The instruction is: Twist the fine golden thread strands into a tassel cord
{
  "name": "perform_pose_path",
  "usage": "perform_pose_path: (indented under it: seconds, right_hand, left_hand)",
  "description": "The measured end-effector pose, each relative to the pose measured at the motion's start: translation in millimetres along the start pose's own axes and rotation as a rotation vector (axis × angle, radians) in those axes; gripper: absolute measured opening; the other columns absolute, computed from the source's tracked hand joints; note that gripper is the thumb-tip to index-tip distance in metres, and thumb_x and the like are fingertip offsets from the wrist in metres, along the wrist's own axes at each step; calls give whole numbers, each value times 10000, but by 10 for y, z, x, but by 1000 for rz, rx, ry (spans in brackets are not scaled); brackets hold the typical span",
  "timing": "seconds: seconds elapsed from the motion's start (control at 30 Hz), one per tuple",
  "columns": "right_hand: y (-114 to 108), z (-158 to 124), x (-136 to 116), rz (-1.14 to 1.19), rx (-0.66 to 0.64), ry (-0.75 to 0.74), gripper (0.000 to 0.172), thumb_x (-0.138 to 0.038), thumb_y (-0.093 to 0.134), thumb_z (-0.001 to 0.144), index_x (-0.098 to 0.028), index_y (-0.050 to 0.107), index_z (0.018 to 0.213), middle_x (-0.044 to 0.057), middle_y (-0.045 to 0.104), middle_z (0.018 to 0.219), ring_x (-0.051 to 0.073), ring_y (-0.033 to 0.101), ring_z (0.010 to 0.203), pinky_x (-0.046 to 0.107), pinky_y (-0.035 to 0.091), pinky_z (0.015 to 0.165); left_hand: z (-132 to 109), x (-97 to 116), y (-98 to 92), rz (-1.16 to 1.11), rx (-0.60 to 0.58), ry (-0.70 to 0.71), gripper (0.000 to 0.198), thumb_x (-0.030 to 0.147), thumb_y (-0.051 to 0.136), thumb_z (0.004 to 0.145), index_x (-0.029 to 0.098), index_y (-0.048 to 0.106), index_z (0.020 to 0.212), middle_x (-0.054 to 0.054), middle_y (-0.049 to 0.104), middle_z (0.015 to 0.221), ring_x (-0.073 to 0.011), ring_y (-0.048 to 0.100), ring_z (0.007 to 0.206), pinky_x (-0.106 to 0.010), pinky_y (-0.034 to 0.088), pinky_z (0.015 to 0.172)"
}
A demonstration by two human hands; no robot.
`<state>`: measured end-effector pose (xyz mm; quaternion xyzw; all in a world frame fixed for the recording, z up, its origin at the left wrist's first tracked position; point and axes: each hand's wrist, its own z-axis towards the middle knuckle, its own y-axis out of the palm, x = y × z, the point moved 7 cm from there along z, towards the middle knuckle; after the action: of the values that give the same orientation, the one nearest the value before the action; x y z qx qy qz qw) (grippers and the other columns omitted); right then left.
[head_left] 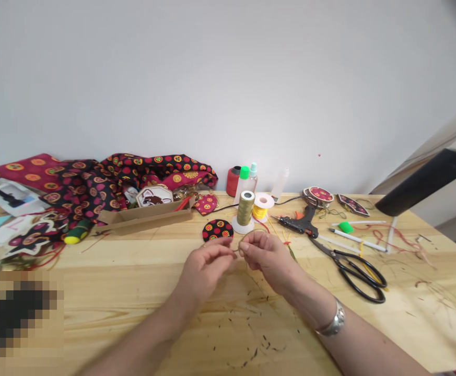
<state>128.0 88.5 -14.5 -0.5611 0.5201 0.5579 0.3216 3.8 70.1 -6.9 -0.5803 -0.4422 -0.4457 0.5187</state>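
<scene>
Near the middle of the wooden table, my right hand (265, 256) pinches a thin olive thread between thumb and fingertips. My left hand (208, 266) is just left of it, fingers loosely curved and apart, its fingertips near the thread; whether they touch it cannot be made out. Behind the hands stands an olive thread spool (245, 210), with a yellow cord spool (262, 207) on its right. A round black patterned piece (217, 230) lies right behind my left fingers.
Black-handled scissors (361, 274) and a glue gun (300, 224) lie to the right. A cardboard tray (145, 218) and patterned fabric (82, 183) are at the left. Bottles (243, 185) stand by the wall. Dark scraps (255, 352) are scattered in front.
</scene>
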Motion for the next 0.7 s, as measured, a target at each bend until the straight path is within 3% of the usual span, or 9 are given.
perform_pose_path:
  seconds: [0.07,0.13,0.2,0.33,0.47,0.57,0.7]
  right_hand:
    - [-22,6,-36,-59,13,-24,160,-279,598,672,-150,509,639,-42,485,532,41,315,416,196,224,418]
    - [-25,3,-59,-140,18,-31,134,-259,581,683,-151,517,633,-32,509,550,49,337,432,198,247,429]
    - [-17,-10,-72,-217,28,-29,109,-237,572,680,-152,526,628,-27,521,554,57,351,443,201,263,436]
    - [8,-40,-90,-318,40,-38,60,-198,556,680,-154,543,642,-39,500,542,68,381,466,203,303,462]
    - [20,-29,-73,-401,21,-58,70,-189,528,700,-156,550,642,-31,513,560,81,423,502,209,335,496]
    - [11,-7,-53,-428,16,-78,71,-185,528,702,-156,560,645,-24,534,574,87,450,523,212,351,515]
    - [7,4,-46,-425,2,-75,80,-193,530,708,-158,571,649,-11,572,602,96,483,545,214,370,525]
  left_hand:
    - [8,17,-111,-107,119,29,112,263,560,709,182,633,683,-69,583,1141,-231,472,1115,-338,324,947]
    - [4,32,-148,-202,163,57,107,264,553,727,191,611,778,-54,579,1150,-207,470,1119,-319,325,951]
    - [-5,43,-88,-255,98,59,201,260,544,741,194,589,926,-55,579,1151,-192,477,1110,-299,345,937]
    - [-44,38,125,-253,-141,-4,357,240,535,746,166,530,1095,-73,606,1098,-192,527,1031,-283,396,873]
    - [-57,17,194,-149,-225,-46,353,262,501,766,166,546,1102,-7,637,696,-149,572,684,-245,434,636]
    - [-40,29,182,-107,-201,-26,338,314,526,752,176,586,1055,8,611,676,-108,502,560,-212,387,519]
    - [-15,2,137,-57,-139,-43,278,337,565,712,176,648,923,6,616,657,-106,488,537,-205,377,491]
